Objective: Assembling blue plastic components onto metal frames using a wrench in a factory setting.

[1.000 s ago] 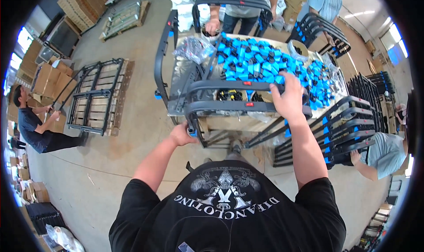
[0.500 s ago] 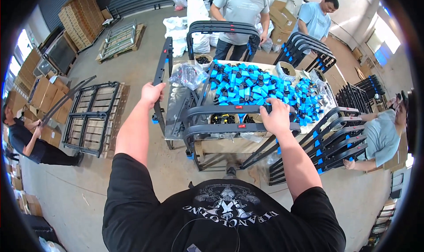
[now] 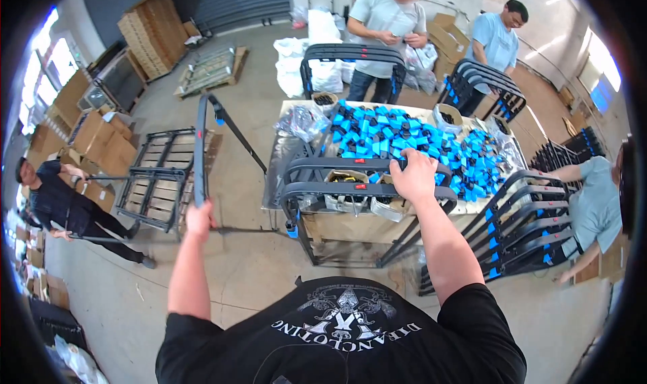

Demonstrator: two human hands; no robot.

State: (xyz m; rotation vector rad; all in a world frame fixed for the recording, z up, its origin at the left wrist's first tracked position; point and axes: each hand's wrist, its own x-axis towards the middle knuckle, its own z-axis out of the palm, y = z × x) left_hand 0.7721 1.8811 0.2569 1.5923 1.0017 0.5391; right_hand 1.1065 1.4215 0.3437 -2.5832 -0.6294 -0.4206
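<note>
My left hand is closed round a black U-shaped metal frame with a red insert, held off the left side of the table. One leg of that frame carries a blue piece and slants toward the table. At the table's front edge stand black bent frames, side by side, with red inserts on their top bars. My right hand lies over their right part, its fingers curled on a top bar. Behind it, blue-and-black plastic pieces are heaped on the table.
Several black frames lean together at the right, beside a co-worker. Further frames stand at the back near two co-workers. At the left, a person in dark clothes holds a long bar near a pallet with black frames. Small tubs hold black parts.
My left hand has carried its frame leftward and nearer to me, away from the table, turning it. My right hand stays on the frames. A back co-worker's hands have come together.
</note>
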